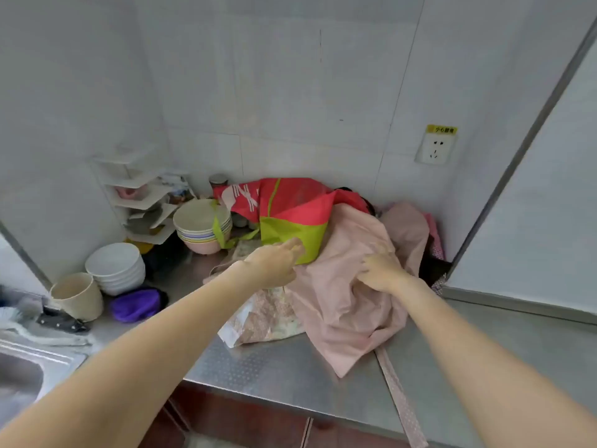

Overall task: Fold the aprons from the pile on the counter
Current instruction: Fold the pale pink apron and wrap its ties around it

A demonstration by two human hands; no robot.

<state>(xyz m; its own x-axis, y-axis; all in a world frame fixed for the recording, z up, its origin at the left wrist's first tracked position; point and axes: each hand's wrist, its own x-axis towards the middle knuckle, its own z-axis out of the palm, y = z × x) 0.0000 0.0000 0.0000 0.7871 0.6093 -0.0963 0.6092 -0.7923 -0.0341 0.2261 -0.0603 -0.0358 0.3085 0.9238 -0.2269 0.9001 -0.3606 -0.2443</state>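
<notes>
Right hand (pixel 379 270) gripping pink apron (pixel 349 302) (bunched), left hand (pixel 274 263) relaxed, holding nothing

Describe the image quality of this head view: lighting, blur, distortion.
Head view: soft, even lighting without hard shadows; wide-angle bending along the right panel edge; slight motion blur on the left hand and right hand at the pink apron; dull sheen on the steel counter.

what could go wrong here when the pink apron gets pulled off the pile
The red and green apron is draped over the stacked bowls; if it drags along, they may topple. The pink apron has a strap hanging off the counter edge, which could snag. The right hand grips it; the left hand hovers.
</notes>
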